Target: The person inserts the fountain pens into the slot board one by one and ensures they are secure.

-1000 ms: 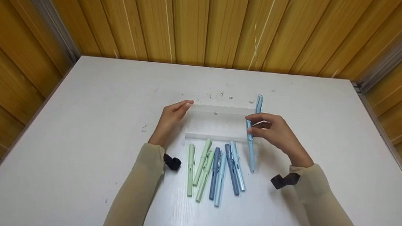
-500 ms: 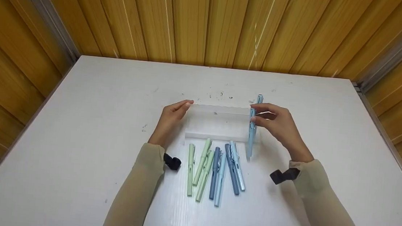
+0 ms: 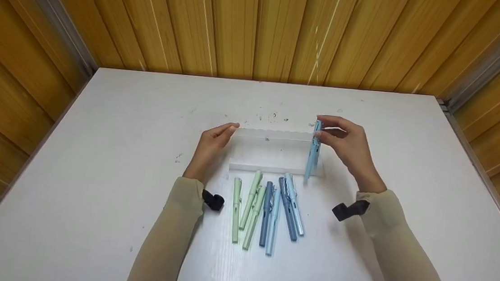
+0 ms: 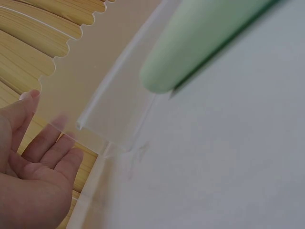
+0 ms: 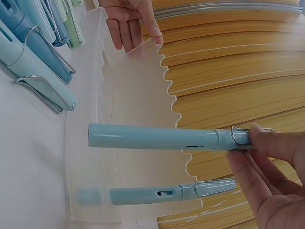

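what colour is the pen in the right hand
The pen is light blue; the right wrist view shows it best.

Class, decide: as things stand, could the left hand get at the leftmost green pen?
Probably yes: the leftmost green pen lies on the table near the left hand with nothing covering it, though that hand would likely first have to release the clear rack.

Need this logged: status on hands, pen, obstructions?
Left hand grips clear rack at corner. Right hand pinches light-blue pen over it. Racked pen alongside; nothing blocking visible.
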A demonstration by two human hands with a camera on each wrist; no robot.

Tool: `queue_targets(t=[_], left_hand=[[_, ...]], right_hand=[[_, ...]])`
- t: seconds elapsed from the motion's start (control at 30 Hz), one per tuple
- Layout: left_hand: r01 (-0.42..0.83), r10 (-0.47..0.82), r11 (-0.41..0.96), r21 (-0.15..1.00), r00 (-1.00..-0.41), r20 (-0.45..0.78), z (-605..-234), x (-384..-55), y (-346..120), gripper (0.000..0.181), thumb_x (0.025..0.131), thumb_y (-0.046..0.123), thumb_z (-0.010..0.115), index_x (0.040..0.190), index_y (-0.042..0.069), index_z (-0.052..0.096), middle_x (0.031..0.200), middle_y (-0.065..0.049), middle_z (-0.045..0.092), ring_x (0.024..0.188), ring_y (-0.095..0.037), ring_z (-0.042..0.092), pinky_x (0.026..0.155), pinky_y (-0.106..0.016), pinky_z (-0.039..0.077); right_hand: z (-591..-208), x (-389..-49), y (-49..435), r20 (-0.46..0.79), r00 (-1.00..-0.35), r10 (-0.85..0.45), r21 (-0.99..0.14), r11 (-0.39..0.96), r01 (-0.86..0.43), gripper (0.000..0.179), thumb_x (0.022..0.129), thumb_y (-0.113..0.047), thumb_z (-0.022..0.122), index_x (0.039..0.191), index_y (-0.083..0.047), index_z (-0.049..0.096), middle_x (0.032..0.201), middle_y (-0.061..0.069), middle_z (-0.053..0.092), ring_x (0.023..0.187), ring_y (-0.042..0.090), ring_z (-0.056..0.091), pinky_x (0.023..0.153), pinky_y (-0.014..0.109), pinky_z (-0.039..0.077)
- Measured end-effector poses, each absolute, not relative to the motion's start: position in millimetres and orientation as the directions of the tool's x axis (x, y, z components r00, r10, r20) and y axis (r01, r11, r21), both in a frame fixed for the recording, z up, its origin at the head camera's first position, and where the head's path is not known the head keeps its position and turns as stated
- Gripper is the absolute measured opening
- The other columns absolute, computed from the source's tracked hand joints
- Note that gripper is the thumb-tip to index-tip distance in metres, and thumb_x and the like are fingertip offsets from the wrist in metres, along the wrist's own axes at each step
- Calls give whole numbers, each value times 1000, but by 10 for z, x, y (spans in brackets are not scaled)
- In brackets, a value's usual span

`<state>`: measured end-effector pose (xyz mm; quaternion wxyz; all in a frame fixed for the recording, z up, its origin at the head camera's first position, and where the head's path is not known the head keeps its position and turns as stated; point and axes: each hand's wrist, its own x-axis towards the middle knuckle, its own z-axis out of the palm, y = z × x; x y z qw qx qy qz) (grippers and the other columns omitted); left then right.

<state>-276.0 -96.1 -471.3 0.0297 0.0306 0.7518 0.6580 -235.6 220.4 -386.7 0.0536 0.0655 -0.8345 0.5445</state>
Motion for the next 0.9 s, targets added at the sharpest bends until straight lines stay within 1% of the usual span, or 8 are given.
queue_targets(t=[0.2, 0.43, 0.7, 0.9], left_hand=[[-14, 80, 132, 991, -996, -25, -4707, -2763, -964, 37, 93, 46, 59, 122, 24, 67, 136, 5, 58, 134, -13, 46, 113, -33, 36], [-38, 90, 51, 998, -995, -42, -4692, -2757, -944, 39, 93, 41, 61, 124, 17, 66, 137, 2, 58, 135, -14, 45, 112, -32, 37], [-42, 81, 77, 996, -996, -48, -4694, -2759, -938, 38, 94, 40, 60, 124, 18, 66, 137, 2, 57, 134, -14, 45, 112, -32, 37], [-30, 80, 92, 995, -996, -37, -4692, -2761, -948, 39, 94, 42, 59, 124, 18, 66, 136, 2, 58, 134, -14, 46, 112, -33, 37]], right_hand=[[-3874, -2390, 2176, 183, -983, -19, -905, 387, -176, 38, 89, -14, 70, 127, -12, 63, 118, 8, 61, 100, 10, 64, 86, 18, 54], [-3877, -2419, 2189, 200, -980, -22, -920, 341, -195, 39, 89, -12, 69, 127, -7, 62, 117, 10, 60, 101, 13, 63, 85, 17, 54], [-3870, -2469, 2184, 179, -984, 3, -913, 372, -165, 37, 91, -12, 67, 128, -11, 62, 120, 8, 60, 105, 15, 62, 87, 18, 53], [-3868, -2497, 2188, 178, -984, -1, -905, 393, -164, 39, 92, -14, 66, 130, -12, 60, 125, 8, 59, 109, 15, 60, 88, 17, 52]])
